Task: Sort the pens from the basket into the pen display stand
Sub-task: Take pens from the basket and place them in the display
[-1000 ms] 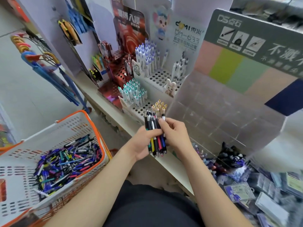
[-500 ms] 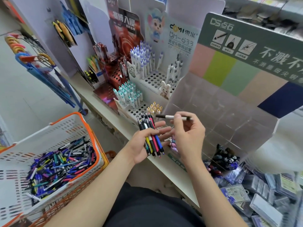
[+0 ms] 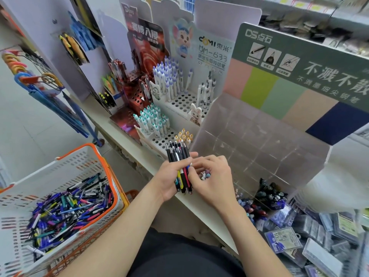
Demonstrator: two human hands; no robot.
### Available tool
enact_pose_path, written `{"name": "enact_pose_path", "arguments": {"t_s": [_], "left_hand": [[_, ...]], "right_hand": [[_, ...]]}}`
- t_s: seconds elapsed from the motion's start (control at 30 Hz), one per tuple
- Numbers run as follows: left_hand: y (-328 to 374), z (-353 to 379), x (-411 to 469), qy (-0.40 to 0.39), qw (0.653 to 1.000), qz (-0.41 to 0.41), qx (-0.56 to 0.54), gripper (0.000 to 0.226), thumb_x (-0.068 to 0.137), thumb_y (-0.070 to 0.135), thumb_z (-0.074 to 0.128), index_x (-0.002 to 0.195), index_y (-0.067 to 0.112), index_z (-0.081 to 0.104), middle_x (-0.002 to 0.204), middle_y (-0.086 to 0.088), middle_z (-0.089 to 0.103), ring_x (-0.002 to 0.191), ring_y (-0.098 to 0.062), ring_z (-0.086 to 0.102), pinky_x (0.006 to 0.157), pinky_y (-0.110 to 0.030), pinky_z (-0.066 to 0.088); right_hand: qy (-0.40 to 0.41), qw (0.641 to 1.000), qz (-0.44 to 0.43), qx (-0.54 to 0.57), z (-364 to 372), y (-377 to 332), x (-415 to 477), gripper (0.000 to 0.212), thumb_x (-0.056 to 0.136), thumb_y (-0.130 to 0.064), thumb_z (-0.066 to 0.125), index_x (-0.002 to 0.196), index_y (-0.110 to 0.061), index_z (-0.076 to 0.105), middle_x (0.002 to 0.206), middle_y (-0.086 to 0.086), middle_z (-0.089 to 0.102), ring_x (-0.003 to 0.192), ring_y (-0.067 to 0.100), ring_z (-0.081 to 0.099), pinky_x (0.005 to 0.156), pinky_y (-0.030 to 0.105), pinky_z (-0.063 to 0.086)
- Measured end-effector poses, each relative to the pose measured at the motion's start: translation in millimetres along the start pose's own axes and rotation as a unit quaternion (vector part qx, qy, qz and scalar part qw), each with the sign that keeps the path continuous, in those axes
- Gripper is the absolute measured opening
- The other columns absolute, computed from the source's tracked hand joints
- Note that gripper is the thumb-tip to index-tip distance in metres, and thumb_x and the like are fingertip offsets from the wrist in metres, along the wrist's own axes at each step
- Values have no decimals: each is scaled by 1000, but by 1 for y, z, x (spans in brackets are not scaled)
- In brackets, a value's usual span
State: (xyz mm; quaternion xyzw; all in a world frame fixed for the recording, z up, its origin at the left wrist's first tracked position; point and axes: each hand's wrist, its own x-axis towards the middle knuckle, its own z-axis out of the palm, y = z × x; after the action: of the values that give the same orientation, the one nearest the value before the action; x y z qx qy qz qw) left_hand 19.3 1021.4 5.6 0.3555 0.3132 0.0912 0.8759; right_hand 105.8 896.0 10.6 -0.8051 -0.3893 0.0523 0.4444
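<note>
The left hand [image 3: 169, 177] grips a bundle of pens [image 3: 179, 156] at mid-scene. The right hand [image 3: 212, 179] curls its fingers against the bundle's right side, apparently pinching one pen, though the fingers hide which. The clear pen display stand [image 3: 259, 140] rises just beyond, to the right; the basket [image 3: 65, 156] sits near left, full of loose pens [image 3: 65, 206]. Tugging one out could slacken the left grip and spill the rest. The bundle stands nearly upright, long axis near-to-far, clicker ends pointing away.
</note>
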Motion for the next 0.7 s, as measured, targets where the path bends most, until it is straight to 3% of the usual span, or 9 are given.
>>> {"name": "enact_pose_path", "arguments": {"t_s": [0.07,0.13,0.23,0.3,0.37,0.43,0.53,0.7], "left_hand": [[1,-1,-2,-11,1000,-12,10,28,103,7,60,129,-1,69,114,-22,74,101,-33,76,83,-43,63],[3,-2,-5,-41,998,-43,21,23,103,8,60,119,-2,71,101,-18,73,86,-28,74,75,-39,62],[6,-2,-9,-107,990,-83,36,13,101,9,59,104,5,70,89,-9,68,71,-19,65,67,-33,57],[7,-3,-10,-118,987,-95,58,10,97,10,63,102,6,71,91,-10,67,69,-20,65,64,-33,57],[6,-5,-10,-119,985,-101,70,11,98,10,64,104,4,71,93,-12,68,70,-21,66,64,-34,58],[6,-7,-9,-121,985,-97,80,12,98,10,64,106,4,70,95,-13,69,71,-21,66,65,-35,58],[8,-11,-9,-122,985,-81,93,12,95,13,69,104,5,72,96,-14,68,70,-21,65,65,-35,58],[14,-19,-7,-161,977,-79,114,24,100,13,65,123,4,68,98,-11,68,70,-18,63,66,-32,55]], "right_hand": [[16,1000,21,2,1,2,6,8,89,-31,71,90,-30,80,90,-18,64,95,7,55,83,21,46],[24,997,63,26,1,2,17,14,93,-23,70,104,-28,76,98,-13,62,98,6,59,86,23,47],[-56,974,183,124,-2,-4,38,23,100,-27,61,120,-29,72,109,-11,68,93,3,66,84,27,54],[-140,942,240,191,-7,-8,47,21,103,-31,60,102,-23,80,89,-10,75,73,5,65,72,29,54],[-165,913,274,254,-11,-12,50,27,102,-28,64,86,-14,81,78,1,74,69,14,62,69,35,54],[-147,886,315,308,-13,-14,51,25,99,-23,70,83,-9,82,84,11,78,74,21,67,73,38,59],[-136,851,342,375,-15,-14,49,20,99,-24,74,97,-6,84,95,16,81,77,26,74,68,34,58],[-65,865,301,395,-15,-20,45,20,103,-23,71,111,-8,82,95,10,82,76,20,77,58,27,58]]}}
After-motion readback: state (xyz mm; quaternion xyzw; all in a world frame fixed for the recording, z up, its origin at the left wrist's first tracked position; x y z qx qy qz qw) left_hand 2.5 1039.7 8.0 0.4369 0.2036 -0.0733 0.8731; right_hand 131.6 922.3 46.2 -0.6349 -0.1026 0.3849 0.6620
